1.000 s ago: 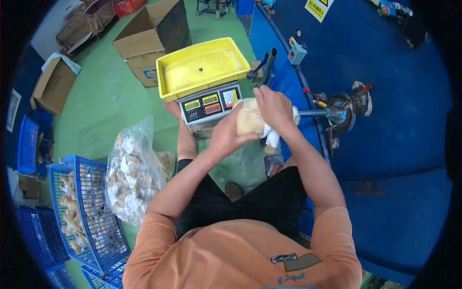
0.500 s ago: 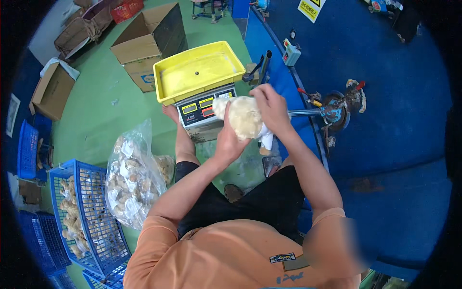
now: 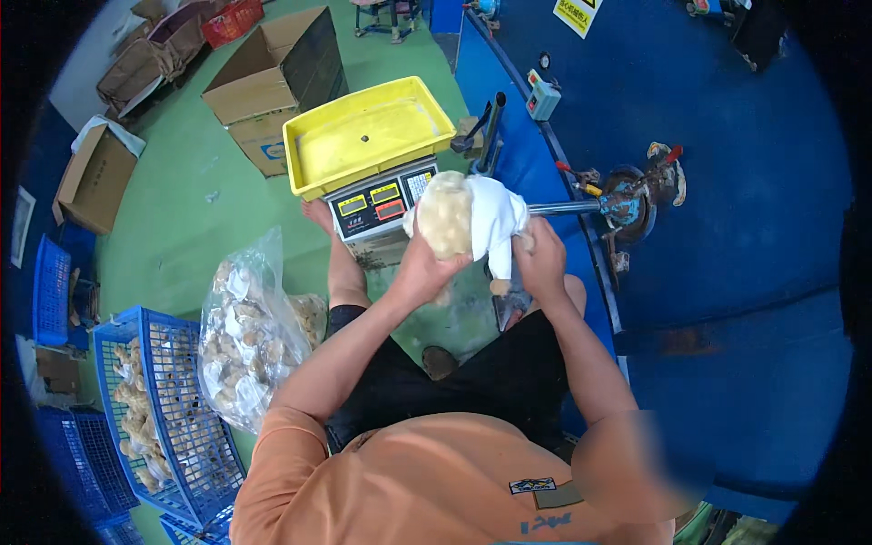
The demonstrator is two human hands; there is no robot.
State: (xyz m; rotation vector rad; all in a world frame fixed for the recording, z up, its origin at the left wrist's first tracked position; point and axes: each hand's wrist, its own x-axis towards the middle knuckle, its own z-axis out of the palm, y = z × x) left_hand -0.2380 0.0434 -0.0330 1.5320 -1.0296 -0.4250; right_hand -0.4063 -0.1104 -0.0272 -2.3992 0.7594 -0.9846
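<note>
A stuffed toy [image 3: 450, 218] with curly cream fur and a white cloth shirt is held in front of me, its furry head to the left. My left hand [image 3: 420, 272] is closed around the underside of the head. At the other end, my right hand [image 3: 543, 263] grips the toy's lower body by the shirt's hem; its fingertips are partly hidden. The metal tube [image 3: 565, 208] of the blue machine reaches toward the toy just above my right hand. Whether its tip is inside the toy or beside it, I cannot tell.
Beyond the toy stands a scale [image 3: 381, 204] bearing a yellow tray [image 3: 289, 150]. A clear bag [image 3: 250, 336] of similar toys and a blue crate [image 3: 173, 400] are at my left. Cardboard boxes [image 3: 263, 118] stand farther off. The blue machine [image 3: 727, 245] fills the right side.
The toy has turned, so its white shirt now faces up toward the tube. My right hand has moved down from the toy's top to its lower body; my left hand keeps its hold.
</note>
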